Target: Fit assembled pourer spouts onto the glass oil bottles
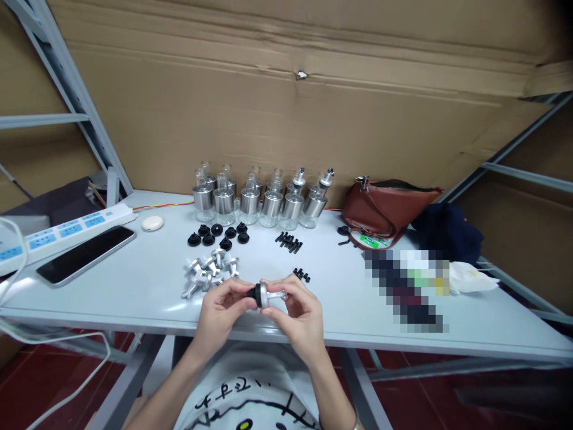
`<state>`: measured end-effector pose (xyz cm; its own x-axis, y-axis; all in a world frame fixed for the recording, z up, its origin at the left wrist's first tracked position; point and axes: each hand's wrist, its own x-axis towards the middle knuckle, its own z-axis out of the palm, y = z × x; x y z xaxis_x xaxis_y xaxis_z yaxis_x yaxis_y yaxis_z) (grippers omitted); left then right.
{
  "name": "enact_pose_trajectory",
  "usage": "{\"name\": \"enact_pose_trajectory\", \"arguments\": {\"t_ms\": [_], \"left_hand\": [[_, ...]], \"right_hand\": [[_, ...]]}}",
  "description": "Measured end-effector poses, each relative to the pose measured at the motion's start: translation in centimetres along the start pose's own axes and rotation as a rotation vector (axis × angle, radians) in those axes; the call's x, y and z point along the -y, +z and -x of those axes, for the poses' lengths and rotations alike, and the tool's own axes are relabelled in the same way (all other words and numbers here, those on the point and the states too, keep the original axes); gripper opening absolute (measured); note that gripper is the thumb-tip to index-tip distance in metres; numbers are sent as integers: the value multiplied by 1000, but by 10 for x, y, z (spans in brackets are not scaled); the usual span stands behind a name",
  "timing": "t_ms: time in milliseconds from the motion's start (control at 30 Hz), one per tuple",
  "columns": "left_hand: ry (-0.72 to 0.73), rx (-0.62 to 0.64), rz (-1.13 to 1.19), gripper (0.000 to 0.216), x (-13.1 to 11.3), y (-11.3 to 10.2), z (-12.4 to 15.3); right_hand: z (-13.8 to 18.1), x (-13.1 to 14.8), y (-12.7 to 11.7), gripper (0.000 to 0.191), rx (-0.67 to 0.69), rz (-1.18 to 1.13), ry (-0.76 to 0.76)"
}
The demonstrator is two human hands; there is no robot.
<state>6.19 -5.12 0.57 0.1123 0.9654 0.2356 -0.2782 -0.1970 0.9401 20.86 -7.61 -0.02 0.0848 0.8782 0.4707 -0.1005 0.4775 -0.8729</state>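
Note:
Both hands meet over the table's near edge. My left hand pinches a black rubber stopper that sits against a silver metal pourer spout, which my right hand grips. Just beyond lie a heap of silver spouts, a cluster of black stoppers and two small groups of black pins. A row of glass bottles with steel bands stands at the back; two on the right carry spouts.
A white table with a cardboard wall behind. A phone, a power strip and a small white oval object lie left. A brown bag, dark cloth and a blurred patch sit right.

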Motion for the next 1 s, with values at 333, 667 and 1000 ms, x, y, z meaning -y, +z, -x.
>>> {"name": "enact_pose_trajectory", "arguments": {"t_ms": [333,667,1000], "left_hand": [[50,56,-84,13,-4,4,9],[95,154,-256,18,-2,2,6],[41,71,-174,23,0,5,4]], "right_hand": [[1,-7,1,48,-119,203,15],[4,-3,2,27,-138,215,107],[4,-2,2,24,-46,250,51]]}}
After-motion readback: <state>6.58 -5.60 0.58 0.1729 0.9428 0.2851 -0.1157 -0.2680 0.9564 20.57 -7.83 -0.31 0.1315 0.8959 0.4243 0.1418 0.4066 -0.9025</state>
